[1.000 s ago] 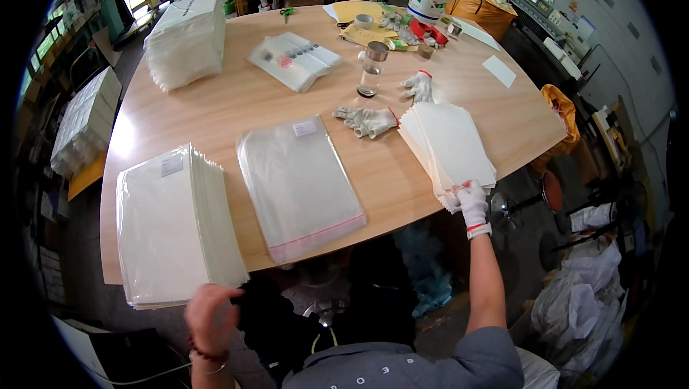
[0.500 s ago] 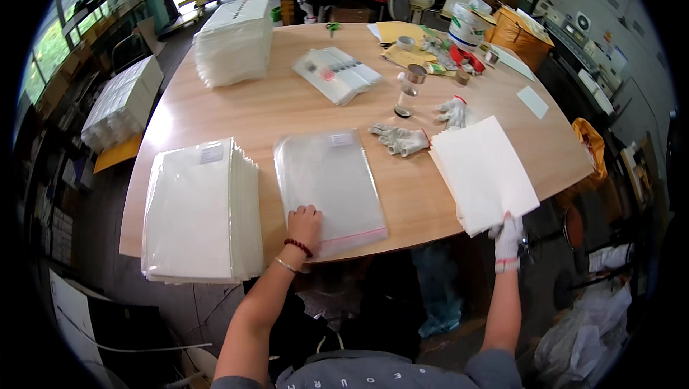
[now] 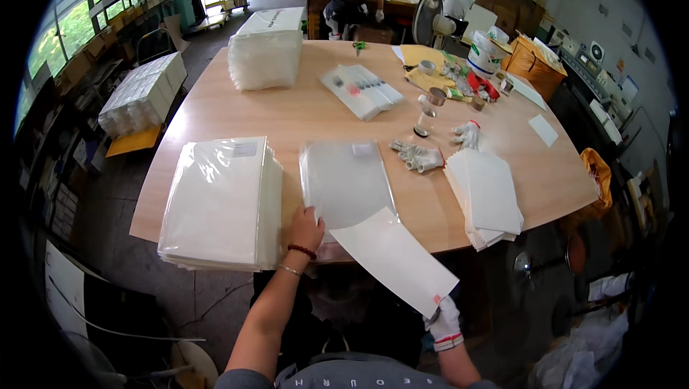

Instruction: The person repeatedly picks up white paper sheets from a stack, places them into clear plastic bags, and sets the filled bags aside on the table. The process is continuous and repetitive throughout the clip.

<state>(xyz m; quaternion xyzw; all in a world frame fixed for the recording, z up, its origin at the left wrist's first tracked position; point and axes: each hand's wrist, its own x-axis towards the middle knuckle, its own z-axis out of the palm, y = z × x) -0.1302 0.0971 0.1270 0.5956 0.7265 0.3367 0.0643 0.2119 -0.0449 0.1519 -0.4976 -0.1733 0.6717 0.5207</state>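
A white sheet is tilted over the table's front edge, its near corner pinched in my gloved right hand. Its far end overlaps the lower part of a clear plastic bag on the table, part of a flat pile. My bare left hand is at the bag's lower left edge, fingers bent and gripping it. To the right is a fanned stack of white sheets. Left of the bags stands a tall stack of filled, clear-wrapped white packs.
Two work gloves lie behind the sheet stack, near a glass bottle. Farther back are a wrapped stack, printed packs, green-handled scissors and a white bucket. Two people work at a far table.
My right hand has drawn a white sheet off the right stack and moved it left and nearer, over the bag. My left hand stays by the bag's lower left edge. The view has shifted.
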